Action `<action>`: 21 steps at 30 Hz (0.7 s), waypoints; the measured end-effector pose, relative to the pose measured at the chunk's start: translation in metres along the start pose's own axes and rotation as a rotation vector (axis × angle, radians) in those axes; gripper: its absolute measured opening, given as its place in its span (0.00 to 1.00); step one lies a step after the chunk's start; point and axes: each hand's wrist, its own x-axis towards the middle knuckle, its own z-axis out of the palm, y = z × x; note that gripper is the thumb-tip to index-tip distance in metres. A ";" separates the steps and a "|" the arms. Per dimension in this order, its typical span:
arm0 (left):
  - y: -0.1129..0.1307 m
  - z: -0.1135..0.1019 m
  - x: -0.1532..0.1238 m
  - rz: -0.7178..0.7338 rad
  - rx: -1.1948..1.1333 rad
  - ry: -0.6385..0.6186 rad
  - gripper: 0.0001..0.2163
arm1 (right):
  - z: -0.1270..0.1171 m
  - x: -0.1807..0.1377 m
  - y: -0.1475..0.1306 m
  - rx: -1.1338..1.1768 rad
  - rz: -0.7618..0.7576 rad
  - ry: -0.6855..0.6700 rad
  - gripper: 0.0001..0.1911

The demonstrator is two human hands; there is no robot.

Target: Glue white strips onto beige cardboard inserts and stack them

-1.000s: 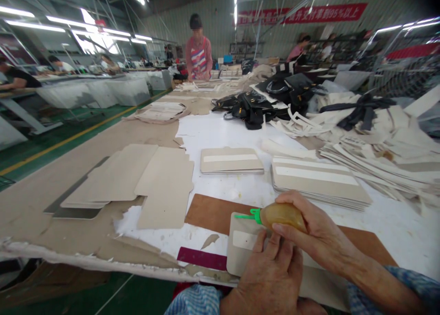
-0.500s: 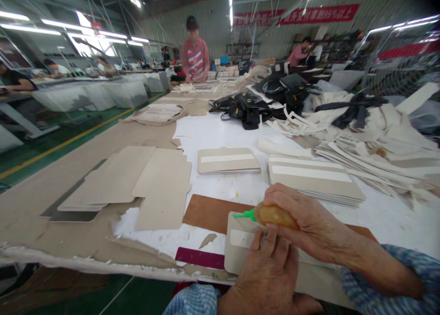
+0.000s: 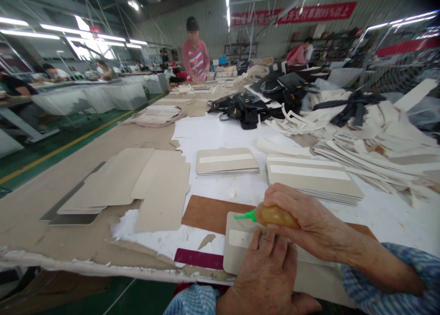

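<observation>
My right hand (image 3: pixel 305 219) is wrapped round an amber squeeze glue bottle (image 3: pixel 277 215) with a green nozzle. The bottle lies nearly level, its nozzle tip pointing left, close over the upper left corner of a beige panel (image 3: pixel 233 257). A white strip (image 3: pixel 237 238) runs across that panel. My left hand (image 3: pixel 268 264) lies flat on the panel, fingers stretched forward, just below the bottle. Under the panel's far edge sits a brown leather-like piece (image 3: pixel 206 214). To the left, near the table edge, is a narrow purple strip (image 3: pixel 199 258).
Two stacks of beige panels with white strips (image 3: pixel 227 159) (image 3: pixel 309 175) stand beyond my hands. Loose beige panels (image 3: pixel 161 191) lie left. Black bags (image 3: pixel 247 106) and pale strips (image 3: pixel 371 154) are heaped at the right. A person (image 3: pixel 195 54) stands at the far end.
Hardly anything differs. The view has shifted very slightly, while both hands, the glue bottle and the panel keep the same positions relative to each other.
</observation>
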 end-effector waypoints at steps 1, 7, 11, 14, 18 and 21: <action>0.000 0.000 0.000 0.000 0.003 -0.001 0.42 | 0.000 0.000 0.000 0.001 0.003 -0.001 0.02; -0.002 0.000 0.000 -0.007 -0.021 -0.029 0.41 | 0.003 0.001 -0.001 0.009 -0.027 0.020 0.02; -0.001 -0.004 0.001 0.003 -0.019 -0.021 0.42 | -0.003 -0.002 -0.001 -0.002 0.027 0.008 0.03; 0.000 -0.009 0.002 0.004 -0.024 -0.030 0.41 | -0.009 -0.004 0.000 0.009 0.059 -0.012 0.04; 0.000 -0.012 0.002 0.004 -0.006 -0.041 0.40 | -0.013 -0.009 0.004 0.001 0.095 -0.027 0.06; -0.001 -0.010 0.001 0.009 0.007 -0.021 0.40 | -0.015 -0.012 0.008 -0.016 0.117 -0.041 0.07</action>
